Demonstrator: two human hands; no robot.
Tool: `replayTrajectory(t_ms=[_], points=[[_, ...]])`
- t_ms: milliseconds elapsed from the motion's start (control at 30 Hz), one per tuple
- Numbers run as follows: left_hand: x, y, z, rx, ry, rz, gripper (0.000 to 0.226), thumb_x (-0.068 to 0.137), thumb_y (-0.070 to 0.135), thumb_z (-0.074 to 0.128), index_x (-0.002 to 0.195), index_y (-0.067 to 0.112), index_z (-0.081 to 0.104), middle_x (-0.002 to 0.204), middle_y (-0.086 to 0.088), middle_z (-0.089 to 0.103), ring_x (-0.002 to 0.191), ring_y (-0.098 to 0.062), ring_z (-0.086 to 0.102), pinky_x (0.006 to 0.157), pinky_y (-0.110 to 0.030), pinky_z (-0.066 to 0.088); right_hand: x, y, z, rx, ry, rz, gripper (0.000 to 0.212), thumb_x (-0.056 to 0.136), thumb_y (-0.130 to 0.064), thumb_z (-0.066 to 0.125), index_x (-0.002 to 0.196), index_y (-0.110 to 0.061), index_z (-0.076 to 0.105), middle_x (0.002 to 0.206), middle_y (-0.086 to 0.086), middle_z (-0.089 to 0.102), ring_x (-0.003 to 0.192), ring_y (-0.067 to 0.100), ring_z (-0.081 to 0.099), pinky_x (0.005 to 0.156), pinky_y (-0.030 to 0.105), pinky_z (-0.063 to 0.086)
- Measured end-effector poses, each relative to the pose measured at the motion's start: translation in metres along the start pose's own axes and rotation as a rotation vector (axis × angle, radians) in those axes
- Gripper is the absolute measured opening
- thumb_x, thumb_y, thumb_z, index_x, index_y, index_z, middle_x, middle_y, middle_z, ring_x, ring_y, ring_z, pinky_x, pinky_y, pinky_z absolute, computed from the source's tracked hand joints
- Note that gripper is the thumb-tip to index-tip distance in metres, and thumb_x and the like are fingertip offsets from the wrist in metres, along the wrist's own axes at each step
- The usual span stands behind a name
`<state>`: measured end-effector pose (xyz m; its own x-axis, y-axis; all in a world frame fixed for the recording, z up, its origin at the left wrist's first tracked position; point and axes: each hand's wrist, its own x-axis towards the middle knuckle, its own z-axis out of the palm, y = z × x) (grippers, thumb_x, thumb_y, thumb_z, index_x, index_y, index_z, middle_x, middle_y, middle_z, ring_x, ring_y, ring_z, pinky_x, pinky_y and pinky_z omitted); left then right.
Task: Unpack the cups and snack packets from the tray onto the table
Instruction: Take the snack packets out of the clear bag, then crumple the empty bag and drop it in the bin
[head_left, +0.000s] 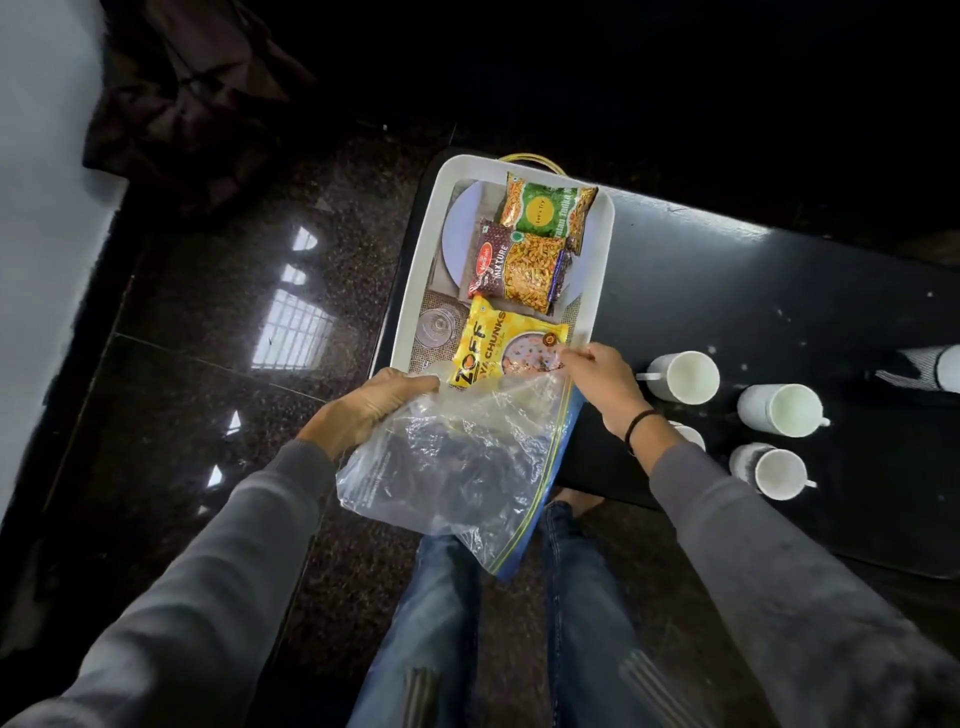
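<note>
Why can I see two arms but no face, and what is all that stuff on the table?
The camera sits on the person's head and looks down, so you see only their grey sleeves, hands and jeans. The left hand and right hand hold a clear plastic bag at the near end of a white tray. In the tray lie three snack packets: a yellow one, a maroon one and a green one. On the dark table beside it stand white cups.

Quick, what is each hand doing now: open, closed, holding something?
Left hand: closed, gripping the clear plastic bag.
Right hand: fingers pinched at the yellow packet; firm hold cannot be told.
</note>
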<state>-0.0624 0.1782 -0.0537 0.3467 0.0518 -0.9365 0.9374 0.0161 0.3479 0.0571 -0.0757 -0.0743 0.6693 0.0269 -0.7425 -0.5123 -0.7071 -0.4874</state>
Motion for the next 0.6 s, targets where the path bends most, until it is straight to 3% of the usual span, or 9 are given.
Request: replayTrajectory(t_ms=[100, 167, 200, 267, 333, 400, 467, 533, 600], points=[[-0.005, 0.009, 0.004, -0.050, 0.019, 0.008, 0.040, 0.062, 0.035, 0.079, 0.088, 0.005, 0.071, 0.129, -0.026, 0.057, 0.107, -0.033, 0.052, 0.115, -0.059, 0.032, -0.015, 0.000, -0.010, 0.057, 0.054, 0.001, 0.047, 0.100, -0.051, 0.052, 0.077, -0.010, 0.054, 0.072, 0.005, 0.055, 0.075, 0.030, 0.053, 0.060, 0.034, 0.041], [-0.009, 0.016, 0.008, -0.080, 0.030, 0.022, 0.037, 0.067, 0.035, 0.078, 0.088, 0.005, 0.073, 0.127, -0.024, 0.057, 0.108, -0.034, 0.052, 0.116, -0.060, 0.031, -0.020, -0.002, -0.016, 0.213, 0.037, 0.039, 0.060, 0.100, -0.055, 0.052, 0.097, 0.003, 0.064, 0.092, 0.021, 0.069, 0.089, 0.041, 0.064, 0.082, 0.045, 0.057], [-0.010, 0.020, 0.010, -0.088, 0.053, 0.038, 0.034, 0.071, 0.036, 0.077, 0.088, 0.007, 0.075, 0.122, -0.020, 0.060, 0.107, -0.032, 0.055, 0.114, -0.056, 0.035, -0.022, -0.003, -0.021, 0.311, -0.003, 0.071, 0.062, 0.099, -0.056, 0.054, 0.108, 0.004, 0.067, 0.106, 0.021, 0.073, 0.099, 0.038, 0.068, 0.093, 0.048, 0.057], [-0.014, 0.029, 0.015, -0.145, 0.119, 0.059, 0.039, 0.077, 0.039, 0.074, 0.101, 0.008, 0.075, 0.114, -0.016, 0.063, 0.100, -0.031, 0.058, 0.097, -0.043, 0.044, -0.028, -0.006, -0.031, 0.454, -0.115, 0.090, 0.052, 0.095, -0.058, 0.061, 0.114, -0.010, 0.071, 0.115, 0.012, 0.077, 0.106, 0.027, 0.073, 0.097, 0.045, 0.057], [-0.020, 0.039, 0.021, -0.246, 0.162, 0.097, 0.034, 0.082, 0.037, 0.072, 0.100, 0.008, 0.076, 0.102, -0.018, 0.058, 0.090, -0.030, 0.048, 0.082, -0.041, 0.040, -0.034, -0.010, -0.040, 0.497, -0.229, 0.070, 0.048, 0.087, -0.059, 0.071, 0.116, -0.021, 0.073, 0.115, 0.002, 0.079, 0.109, 0.023, 0.074, 0.096, 0.044, 0.057], [-0.027, 0.049, 0.028, -0.330, 0.201, 0.140, 0.030, 0.086, 0.034, 0.072, 0.097, 0.007, 0.078, 0.094, -0.017, 0.054, 0.085, -0.027, 0.044, 0.077, -0.041, 0.036, -0.041, -0.013, -0.049, 0.519, -0.341, 0.039, 0.057, 0.076, -0.059, 0.081, 0.123, -0.028, 0.073, 0.120, -0.005, 0.078, 0.118, 0.022, 0.070, 0.098, 0.047, 0.056], [-0.035, 0.061, 0.036, -0.348, 0.239, 0.164, 0.026, 0.084, 0.036, 0.073, 0.084, 0.011, 0.079, 0.069, -0.013, 0.054, 0.062, -0.025, 0.043, 0.064, -0.039, 0.036, -0.048, -0.016, -0.057, 0.515, -0.439, -0.007, 0.065, 0.072, -0.053, 0.088, 0.131, -0.033, 0.068, 0.128, -0.007, 0.074, 0.124, 0.021, 0.066, 0.102, 0.051, 0.053], [-0.045, 0.073, 0.044, -0.355, 0.300, 0.164, 0.027, 0.085, 0.038, 0.072, 0.073, 0.014, 0.073, 0.048, -0.001, 0.045, 0.042, -0.016, 0.035, 0.048, -0.031, 0.030, -0.054, -0.017, -0.066, 0.524, -0.466, -0.051, 0.069, 0.080, -0.033, 0.087, 0.142, -0.034, 0.056, 0.133, -0.006, 0.071, 0.125, 0.021, 0.066, 0.101, 0.055, 0.055], [-0.053, 0.081, 0.051, -0.381, 0.335, 0.168, 0.029, 0.090, 0.040, 0.068, 0.091, 0.011, 0.070, 0.055, -0.001, 0.046, 0.046, -0.013, 0.038, 0.048, -0.029, 0.032, -0.062, -0.017, -0.077, 0.515, -0.401, -0.124, 0.075, 0.087, -0.009, 0.080, 0.149, -0.031, 0.045, 0.136, 0.000, 0.068, 0.124, 0.023, 0.066, 0.100, 0.050, 0.056]])
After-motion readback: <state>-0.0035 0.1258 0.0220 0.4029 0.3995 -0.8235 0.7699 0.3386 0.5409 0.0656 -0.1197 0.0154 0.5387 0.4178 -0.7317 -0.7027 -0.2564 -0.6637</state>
